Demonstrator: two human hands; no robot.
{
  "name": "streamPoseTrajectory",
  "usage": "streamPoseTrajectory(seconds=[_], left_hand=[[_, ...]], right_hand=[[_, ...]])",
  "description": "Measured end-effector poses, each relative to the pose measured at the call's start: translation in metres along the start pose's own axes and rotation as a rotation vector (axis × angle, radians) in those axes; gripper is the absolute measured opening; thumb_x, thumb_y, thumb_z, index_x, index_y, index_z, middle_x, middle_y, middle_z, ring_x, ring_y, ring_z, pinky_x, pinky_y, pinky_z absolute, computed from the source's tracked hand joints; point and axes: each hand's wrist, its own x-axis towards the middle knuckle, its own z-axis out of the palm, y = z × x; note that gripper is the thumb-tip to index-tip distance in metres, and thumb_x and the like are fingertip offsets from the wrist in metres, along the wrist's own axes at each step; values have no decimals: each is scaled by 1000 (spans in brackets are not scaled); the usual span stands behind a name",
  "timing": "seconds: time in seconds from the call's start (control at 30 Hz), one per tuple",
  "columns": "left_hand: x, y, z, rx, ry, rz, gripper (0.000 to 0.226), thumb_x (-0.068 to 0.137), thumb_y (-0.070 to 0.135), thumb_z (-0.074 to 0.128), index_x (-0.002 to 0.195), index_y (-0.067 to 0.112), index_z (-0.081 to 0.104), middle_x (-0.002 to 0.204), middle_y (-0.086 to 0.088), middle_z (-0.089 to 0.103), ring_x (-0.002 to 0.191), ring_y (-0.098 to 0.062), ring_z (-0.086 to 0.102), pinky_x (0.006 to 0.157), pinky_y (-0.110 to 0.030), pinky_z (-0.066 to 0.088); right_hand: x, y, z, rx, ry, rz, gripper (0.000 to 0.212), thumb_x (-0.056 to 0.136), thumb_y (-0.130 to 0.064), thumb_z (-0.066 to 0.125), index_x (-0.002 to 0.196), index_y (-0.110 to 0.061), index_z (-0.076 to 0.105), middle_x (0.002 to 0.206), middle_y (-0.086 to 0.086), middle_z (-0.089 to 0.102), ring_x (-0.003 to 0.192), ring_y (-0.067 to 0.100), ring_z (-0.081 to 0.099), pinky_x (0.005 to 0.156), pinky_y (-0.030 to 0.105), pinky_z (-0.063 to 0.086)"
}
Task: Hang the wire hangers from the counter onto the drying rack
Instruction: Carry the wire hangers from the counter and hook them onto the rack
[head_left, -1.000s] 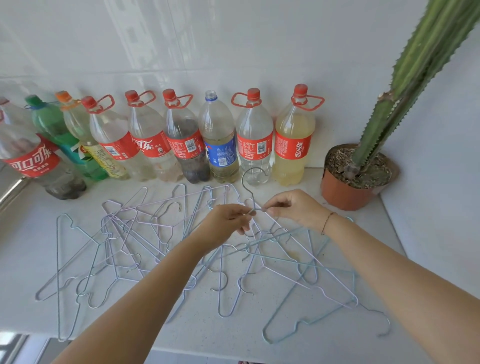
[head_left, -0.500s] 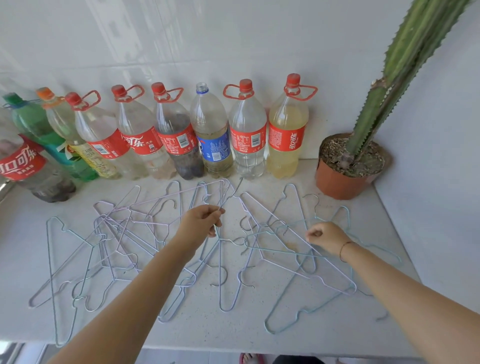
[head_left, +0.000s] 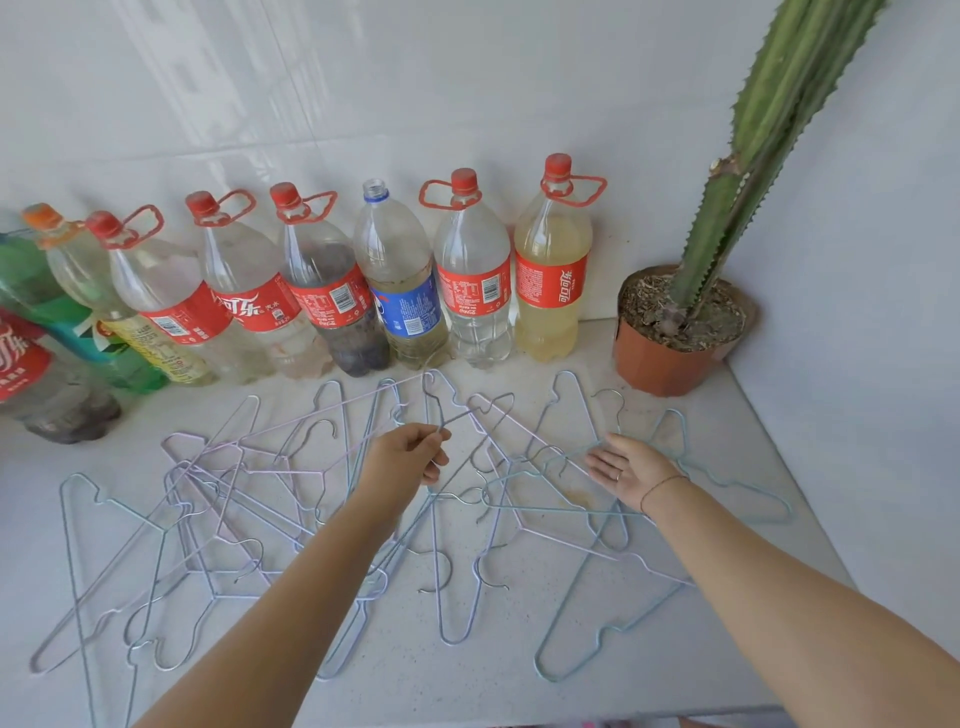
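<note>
Several thin wire hangers (head_left: 218, 499), lilac, pale blue and teal, lie tangled across the white counter (head_left: 467, 691). My left hand (head_left: 410, 454) is over the middle of the pile and pinches the neck of one lilac hanger (head_left: 460, 417), whose hook points up toward the bottles. My right hand (head_left: 628, 470) hovers to the right with its palm open and fingers spread, just above a teal hanger (head_left: 561, 510), holding nothing. The drying rack is out of view.
A row of large plastic bottles (head_left: 472, 280) stands along the back wall. A tall cactus in a brown pot (head_left: 667, 364) fills the back right corner. A white wall (head_left: 857, 364) bounds the counter on the right; its front edge runs along the bottom.
Both hands pinched one hook together a second ago. My right hand has since let go, moved right and opened; my left hand keeps its pinch on the hanger.
</note>
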Motion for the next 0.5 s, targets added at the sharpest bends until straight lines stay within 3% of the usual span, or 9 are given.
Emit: streamPoseTrajectory(seconds=[0.1, 0.2, 0.33, 0.5], left_hand=[[-1, -2, -1, -7, -9, -12, 20, 94, 6, 49, 86, 12, 66, 64, -4, 60, 54, -15, 49, 54, -20, 42], [-2, -2, -3, -4, -8, -20, 20, 94, 6, 48, 87, 11, 66, 66, -5, 60, 55, -15, 48, 55, -20, 42], [-1, 2, -5, -33, 5, -33, 19, 95, 6, 48, 86, 11, 65, 65, -5, 59, 55, -15, 47, 56, -21, 43], [2, 14, -2, -51, 11, -23, 16, 94, 8, 51, 85, 10, 64, 65, -6, 58, 54, -17, 47, 48, -18, 41]], right_hand=[[6, 0, 7, 142, 24, 50, 48, 94, -23, 52, 133, 1, 37, 104, 15, 55, 112, 27, 58, 85, 35, 52], [5, -1, 14, 204, 30, 61, 35, 90, -25, 57, 117, -7, 43, 98, 10, 52, 82, 20, 60, 66, 29, 53], [-6, -5, 22, 160, -26, -13, 11, 90, -22, 57, 89, -12, 52, 84, 5, 54, 70, 12, 53, 60, 21, 42], [-31, -6, 29, 42, -53, -148, 6, 92, -19, 53, 87, -16, 56, 86, 0, 59, 73, 10, 56, 50, 17, 45]])
